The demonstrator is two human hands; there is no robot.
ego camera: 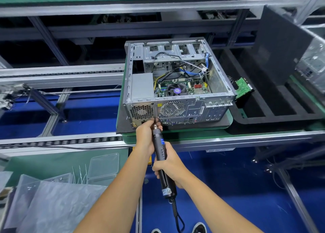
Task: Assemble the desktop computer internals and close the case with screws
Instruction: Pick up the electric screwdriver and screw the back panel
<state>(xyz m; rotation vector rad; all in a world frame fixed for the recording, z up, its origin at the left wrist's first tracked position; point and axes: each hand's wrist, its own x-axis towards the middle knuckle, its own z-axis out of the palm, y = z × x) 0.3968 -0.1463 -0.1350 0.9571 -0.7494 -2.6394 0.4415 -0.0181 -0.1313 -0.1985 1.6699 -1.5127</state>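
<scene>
An open desktop case lies on its side on a green pallet, rear panel toward me, with motherboard, CPU fan and cables showing inside. A black electric screwdriver points at the rear panel next to the power-supply grille. My right hand grips the screwdriver's body. My left hand pinches the driver's tip at the panel. A dark side panel leans upright at the right.
A green-boarded hard drive sits in a black foam tray right of the case. Conveyor rails run left and right. Clear plastic bags and a clear plastic box lie on the near-left bench. The driver's cable hangs below.
</scene>
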